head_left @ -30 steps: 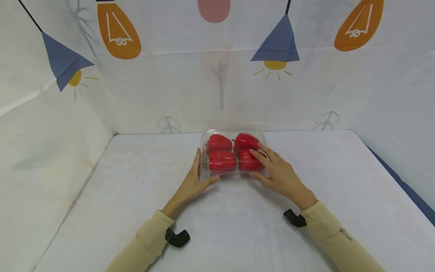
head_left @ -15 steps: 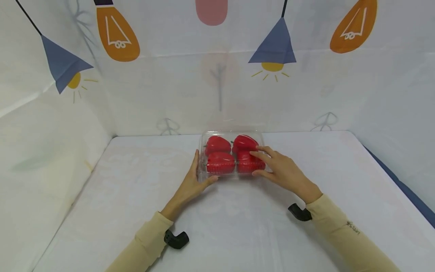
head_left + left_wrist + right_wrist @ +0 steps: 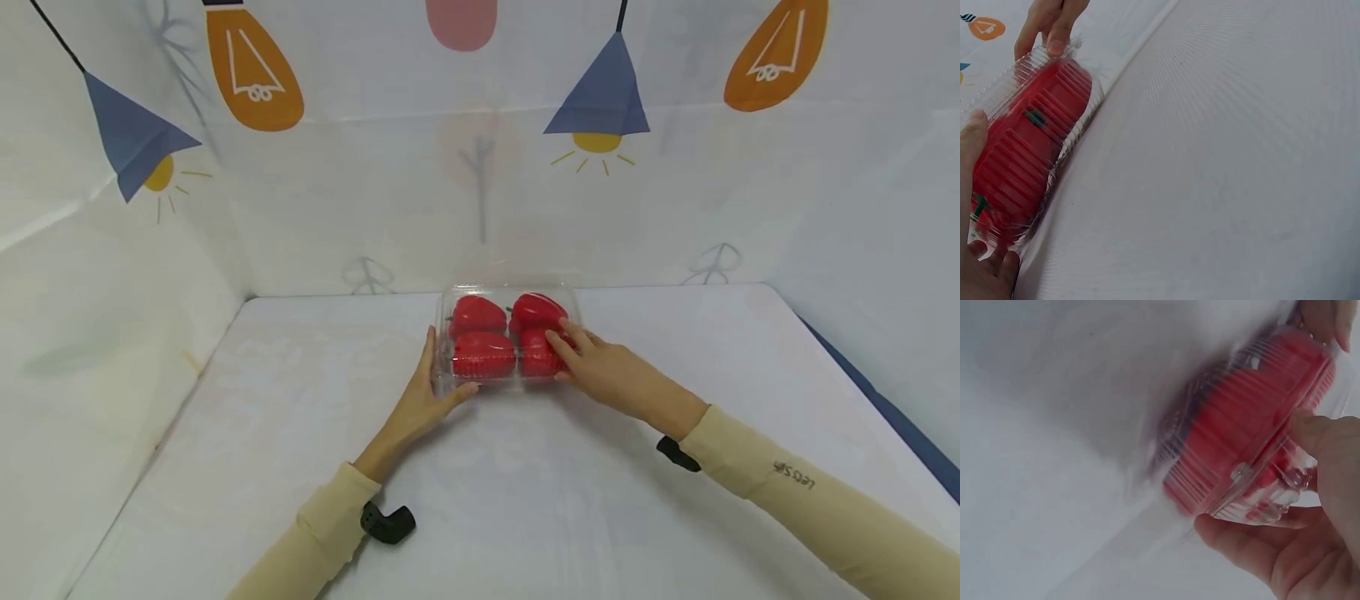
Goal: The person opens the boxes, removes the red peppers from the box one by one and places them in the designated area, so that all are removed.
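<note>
A clear plastic clamshell box (image 3: 510,289) stands near the table's back edge, holding several red bell peppers (image 3: 483,354) in two rows. My left hand (image 3: 418,404) grips its left front corner, fingers along the side and thumb at the front. My right hand (image 3: 611,375) holds the right front corner, with fingertips over the top and the thumb low at the front. In the right wrist view, the right thumb (image 3: 1310,431) lies on the box's rim and a finger reaches its lower edge. Green pepper stems (image 3: 1035,118) show through the ribbed wall in the left wrist view.
The white-covered table (image 3: 480,500) ends at a white curtain (image 3: 375,183) printed with lamps and bulbs. A black elbow-shaped piece sticks out at the left cuff (image 3: 387,523) and another at the right cuff (image 3: 678,454). A blue strip (image 3: 885,400) runs along the right side.
My right forearm has swung outward to the right, and the right fingers have closed in on the box's corner. The left hand and the box have hardly moved.
</note>
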The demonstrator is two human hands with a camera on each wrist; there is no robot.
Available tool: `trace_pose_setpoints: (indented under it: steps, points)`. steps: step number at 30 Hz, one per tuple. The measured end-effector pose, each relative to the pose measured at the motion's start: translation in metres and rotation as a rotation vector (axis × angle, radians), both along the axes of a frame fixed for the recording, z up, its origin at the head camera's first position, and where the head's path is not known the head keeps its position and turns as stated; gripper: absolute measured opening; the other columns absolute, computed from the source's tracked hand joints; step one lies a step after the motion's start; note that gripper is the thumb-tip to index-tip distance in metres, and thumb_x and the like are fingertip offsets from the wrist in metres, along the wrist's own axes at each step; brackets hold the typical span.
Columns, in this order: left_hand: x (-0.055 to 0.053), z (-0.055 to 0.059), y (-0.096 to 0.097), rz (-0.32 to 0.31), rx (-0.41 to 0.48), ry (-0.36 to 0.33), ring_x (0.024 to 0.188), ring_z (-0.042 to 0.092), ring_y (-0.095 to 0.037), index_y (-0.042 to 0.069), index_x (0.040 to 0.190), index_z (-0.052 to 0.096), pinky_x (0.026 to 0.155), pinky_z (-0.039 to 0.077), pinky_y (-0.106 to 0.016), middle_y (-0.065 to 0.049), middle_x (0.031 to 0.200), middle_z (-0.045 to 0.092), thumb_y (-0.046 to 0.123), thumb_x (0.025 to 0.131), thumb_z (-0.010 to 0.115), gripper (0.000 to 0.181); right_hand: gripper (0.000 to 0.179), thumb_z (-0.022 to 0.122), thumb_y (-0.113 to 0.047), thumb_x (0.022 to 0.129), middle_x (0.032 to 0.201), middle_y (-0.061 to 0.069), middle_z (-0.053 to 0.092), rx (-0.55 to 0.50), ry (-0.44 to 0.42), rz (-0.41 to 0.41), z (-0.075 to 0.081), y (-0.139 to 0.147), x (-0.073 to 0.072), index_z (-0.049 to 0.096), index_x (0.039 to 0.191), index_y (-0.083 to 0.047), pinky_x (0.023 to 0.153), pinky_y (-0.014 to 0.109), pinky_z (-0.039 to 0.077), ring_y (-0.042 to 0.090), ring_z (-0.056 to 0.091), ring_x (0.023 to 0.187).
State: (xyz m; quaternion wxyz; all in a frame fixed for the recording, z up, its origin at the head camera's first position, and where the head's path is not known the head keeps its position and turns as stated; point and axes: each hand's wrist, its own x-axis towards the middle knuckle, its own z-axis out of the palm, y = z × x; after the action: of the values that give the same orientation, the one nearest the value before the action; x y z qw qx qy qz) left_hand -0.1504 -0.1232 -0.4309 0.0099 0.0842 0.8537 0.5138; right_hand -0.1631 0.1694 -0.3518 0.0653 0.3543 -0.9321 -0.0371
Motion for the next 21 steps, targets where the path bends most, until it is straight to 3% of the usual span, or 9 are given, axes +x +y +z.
trace_pose_setpoints:
  steps: [5,11,21]
  points:
    - [0.0015,0.0007,-0.0021,0.003,-0.001,-0.004,0.147,0.012,-0.025,0.029,0.152,-0.006,0.114,0.020,-0.057,0.001,0.160,0.011,0.046,0.078,0.072,0.109,0.067,0.069,-0.023,0.087,0.141,0.028,0.042,0.085,0.073,0.054,0.0001,-0.0036,0.0038,0.038,0.141,0.002,0.068,0.039,0.059,0.046,0.061,0.105]
    - [0.0023,-0.0006,-0.0019,0.002,-0.003,-0.015,0.147,0.012,-0.026,0.030,0.152,-0.006,0.114,0.020,-0.059,0.001,0.160,0.009,0.048,0.078,0.072,0.109,0.064,0.071,-0.021,0.084,0.136,0.029,0.048,0.092,0.175,0.075,-0.0035,-0.0053,0.0074,0.043,0.136,0.004,0.063,0.039,0.059,0.044,0.065,0.099]
    - [0.0003,0.0014,-0.0009,0.002,-0.001,-0.012,0.147,0.012,-0.026,0.032,0.151,-0.006,0.114,0.019,-0.058,0.000,0.160,0.010,0.049,0.077,0.072,0.109,0.066,0.073,-0.021,0.082,0.136,0.028,0.048,0.114,0.214,0.055,-0.0031,-0.0061,0.0086,0.044,0.135,0.003,0.062,0.039,0.059,0.043,0.065,0.099]
